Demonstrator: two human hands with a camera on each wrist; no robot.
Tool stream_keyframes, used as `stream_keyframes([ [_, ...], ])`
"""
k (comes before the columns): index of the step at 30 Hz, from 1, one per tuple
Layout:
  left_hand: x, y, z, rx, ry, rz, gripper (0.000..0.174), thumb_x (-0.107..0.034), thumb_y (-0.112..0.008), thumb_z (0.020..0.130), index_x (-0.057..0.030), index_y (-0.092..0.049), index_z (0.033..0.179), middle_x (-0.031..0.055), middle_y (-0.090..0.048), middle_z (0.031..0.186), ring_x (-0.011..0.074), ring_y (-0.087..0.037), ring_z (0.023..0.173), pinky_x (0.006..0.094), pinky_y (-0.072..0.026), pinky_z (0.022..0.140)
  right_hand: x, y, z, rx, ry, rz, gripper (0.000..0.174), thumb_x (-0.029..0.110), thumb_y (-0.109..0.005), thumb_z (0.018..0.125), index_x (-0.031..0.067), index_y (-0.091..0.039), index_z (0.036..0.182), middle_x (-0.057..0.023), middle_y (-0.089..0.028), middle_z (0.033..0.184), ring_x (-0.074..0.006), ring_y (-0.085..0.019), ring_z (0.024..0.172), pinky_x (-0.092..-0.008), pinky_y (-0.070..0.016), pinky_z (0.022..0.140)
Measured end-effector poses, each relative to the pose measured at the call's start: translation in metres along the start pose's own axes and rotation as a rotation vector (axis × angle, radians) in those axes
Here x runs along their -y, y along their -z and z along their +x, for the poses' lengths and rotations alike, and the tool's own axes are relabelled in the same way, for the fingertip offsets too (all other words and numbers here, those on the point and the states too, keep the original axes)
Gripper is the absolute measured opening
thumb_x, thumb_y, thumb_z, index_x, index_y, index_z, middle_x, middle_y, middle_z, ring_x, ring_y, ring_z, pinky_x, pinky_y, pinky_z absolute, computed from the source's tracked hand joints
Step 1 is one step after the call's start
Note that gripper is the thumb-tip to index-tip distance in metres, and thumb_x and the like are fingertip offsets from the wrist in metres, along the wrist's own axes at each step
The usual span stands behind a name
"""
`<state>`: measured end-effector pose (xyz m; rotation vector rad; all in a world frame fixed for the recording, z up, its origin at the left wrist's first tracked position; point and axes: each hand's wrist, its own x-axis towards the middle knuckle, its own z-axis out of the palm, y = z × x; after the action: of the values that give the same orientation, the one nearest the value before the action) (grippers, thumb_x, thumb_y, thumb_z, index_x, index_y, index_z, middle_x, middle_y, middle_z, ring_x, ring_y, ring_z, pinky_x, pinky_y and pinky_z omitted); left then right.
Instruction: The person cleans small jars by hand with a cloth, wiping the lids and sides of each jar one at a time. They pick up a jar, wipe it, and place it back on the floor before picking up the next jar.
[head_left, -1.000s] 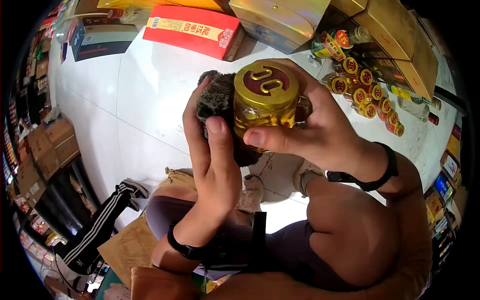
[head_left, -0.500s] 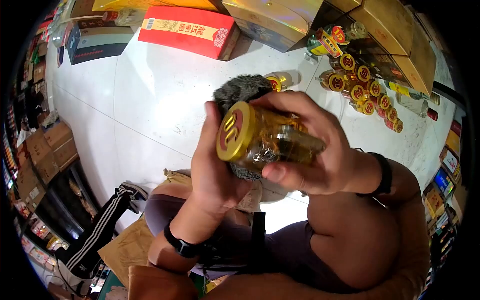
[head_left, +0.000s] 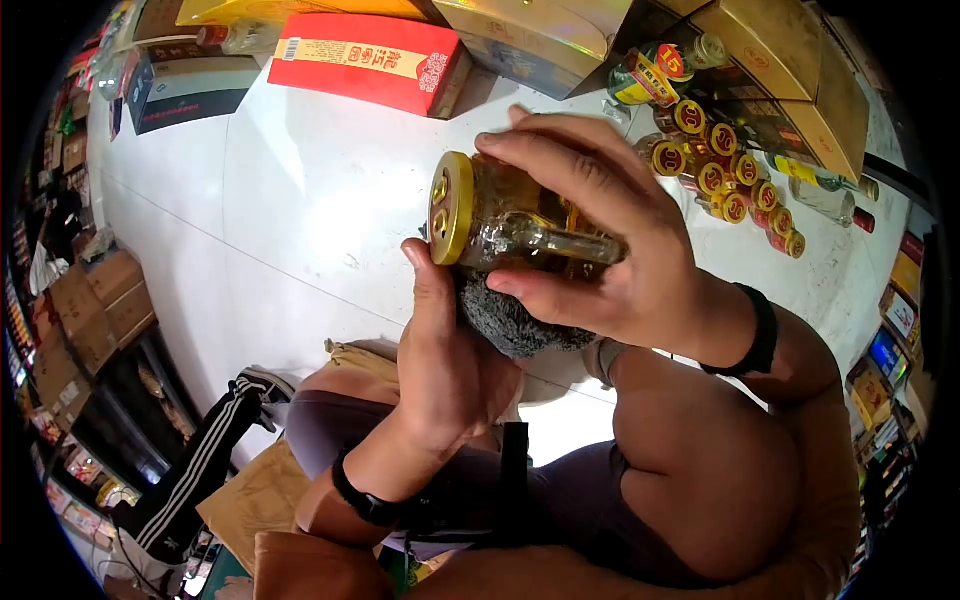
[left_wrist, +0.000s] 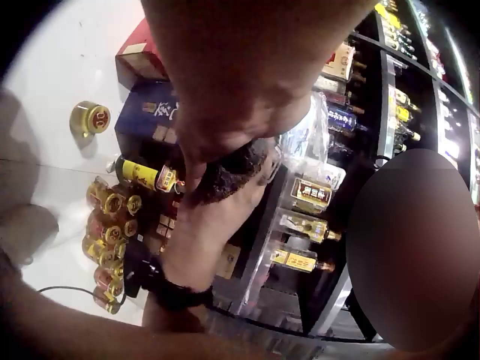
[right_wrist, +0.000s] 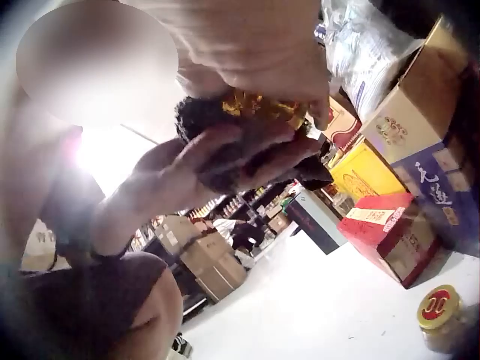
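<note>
gripping gold-lidded jar (head_left: 505,210), fuzzy cloth (head_left: 510,318) against it, bottle (head_left: 638,80) labelled "15"

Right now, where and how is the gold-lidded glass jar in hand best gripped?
Likely round the glass jar's body near its base, coming from the person's right, fingers and thumb on opposite sides, much as the right hand holds it. The jar is tipped sideways: its gold lid faces the person's left, which puts the base toward the right hand.
</note>
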<state>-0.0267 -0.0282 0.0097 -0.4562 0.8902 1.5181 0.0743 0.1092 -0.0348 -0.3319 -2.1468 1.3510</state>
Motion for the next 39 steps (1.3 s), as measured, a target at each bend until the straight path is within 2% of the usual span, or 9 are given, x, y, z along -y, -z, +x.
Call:
stream_keyframes([
  [2, -0.005, -0.014, -0.004, 0.067, 0.045, -0.164, 0.084, -0.078, -0.033, 0.088, -0.0097, -0.051, 0.133, 0.0112, -0.065, 0.119, 0.0219, -0.066, 0.105, 0.0321, -0.0606, 0.073, -0.001, -0.002, -0.002, 0.032, -0.019, 0.025, 0.072, 0.027, -0.083, 0.075, -0.0008, -0.053, 0.134, -0.0198, -0.056, 0.127, -0.0315, -0.058, 0.112, -0.0373, -0.0469, 0.095],
  [6, -0.007, 0.001, -0.006, 0.233, -0.101, -0.011, 0.096, -0.082, -0.033, 0.084, -0.0054, -0.041, 0.142, 0.0151, -0.053, 0.136, 0.0279, -0.055, 0.121, 0.0421, -0.0512, 0.098, 0.006, 0.002, -0.006, 0.073, 0.001, -0.003, 0.074, 0.028, -0.080, 0.079, -0.0025, -0.048, 0.138, -0.0199, -0.057, 0.128, -0.0313, -0.060, 0.111, -0.0356, -0.0477, 0.094],
  [13, -0.012, -0.002, 0.003, 0.082, -0.705, 0.706, 0.140, -0.050, -0.091, 0.046, -0.0042, -0.011, 0.151, 0.0183, -0.035, 0.148, 0.0280, -0.043, 0.133, 0.0415, -0.0373, 0.111, 0.023, 0.012, 0.004, 0.200, -0.634, 0.833, 0.053, 0.044, -0.065, 0.092, 0.0016, -0.059, 0.123, -0.0097, -0.065, 0.103, -0.0151, -0.062, 0.090, -0.0284, -0.0506, 0.079],
  [15, -0.015, 0.004, 0.006, 0.109, -0.849, 0.975, 0.131, -0.070, -0.079, 0.056, -0.0049, -0.015, 0.151, 0.0255, -0.036, 0.146, 0.0347, -0.045, 0.132, 0.0468, -0.0403, 0.110, 0.025, 0.013, 0.006, 0.279, -0.737, 0.939, 0.053, 0.048, -0.062, 0.093, 0.0018, -0.060, 0.119, -0.0079, -0.065, 0.103, -0.0135, -0.061, 0.091, -0.0278, -0.0498, 0.081],
  [20, -0.019, 0.010, 0.005, 0.170, -0.612, 0.548, 0.095, -0.017, -0.087, 0.072, -0.0071, -0.026, 0.145, 0.0181, -0.043, 0.141, 0.0282, -0.047, 0.129, 0.0414, -0.0408, 0.109, 0.018, -0.002, 0.000, 0.228, -0.592, 0.941, 0.063, 0.040, -0.070, 0.088, 0.0002, -0.049, 0.132, -0.0087, -0.058, 0.122, -0.0156, -0.055, 0.111, -0.0287, -0.0446, 0.094],
  [23, -0.014, 0.009, 0.002, 0.075, -0.591, 0.463, 0.090, -0.013, -0.084, 0.074, -0.0066, -0.028, 0.144, 0.0162, -0.048, 0.135, 0.0266, -0.049, 0.127, 0.0409, -0.0413, 0.108, 0.026, -0.001, 0.002, 0.159, -0.534, 0.916, 0.070, 0.018, -0.077, 0.084, -0.0015, -0.040, 0.141, -0.0120, -0.049, 0.135, -0.0185, -0.051, 0.123, -0.0324, -0.0407, 0.103],
  [29, -0.012, -0.006, -0.002, -0.044, -0.666, 0.533, 0.072, -0.003, -0.075, 0.082, -0.0052, -0.034, 0.141, 0.0142, -0.052, 0.130, 0.0217, -0.053, 0.118, 0.0353, -0.0446, 0.103, 0.023, -0.007, -0.004, 0.063, -0.028, 0.059, 0.082, 0.009, -0.086, 0.068, 0.0022, -0.042, 0.136, -0.0181, -0.050, 0.129, -0.0309, -0.052, 0.121, -0.0374, -0.0423, 0.103],
  [36, -0.008, 0.005, -0.001, 0.029, -0.609, 0.505, 0.076, -0.022, -0.074, 0.088, -0.0057, -0.028, 0.146, 0.0144, -0.044, 0.140, 0.0233, -0.047, 0.126, 0.0385, -0.0379, 0.109, 0.021, -0.007, -0.007, 0.102, -0.095, 0.265, 0.092, 0.012, -0.082, 0.065, -0.0035, -0.032, 0.140, -0.0203, -0.042, 0.131, -0.0313, -0.047, 0.123, -0.0393, -0.0388, 0.106],
  [39, -0.006, 0.002, 0.002, 0.121, -0.606, 0.482, 0.088, -0.061, -0.053, 0.090, -0.0087, -0.020, 0.152, 0.0137, -0.041, 0.144, 0.0253, -0.042, 0.133, 0.0414, -0.0328, 0.113, 0.019, -0.008, -0.011, 0.120, -0.191, 0.585, 0.089, 0.013, -0.076, 0.067, -0.0093, -0.029, 0.139, -0.0194, -0.043, 0.131, -0.0274, -0.047, 0.125, -0.0381, -0.0371, 0.108],
])
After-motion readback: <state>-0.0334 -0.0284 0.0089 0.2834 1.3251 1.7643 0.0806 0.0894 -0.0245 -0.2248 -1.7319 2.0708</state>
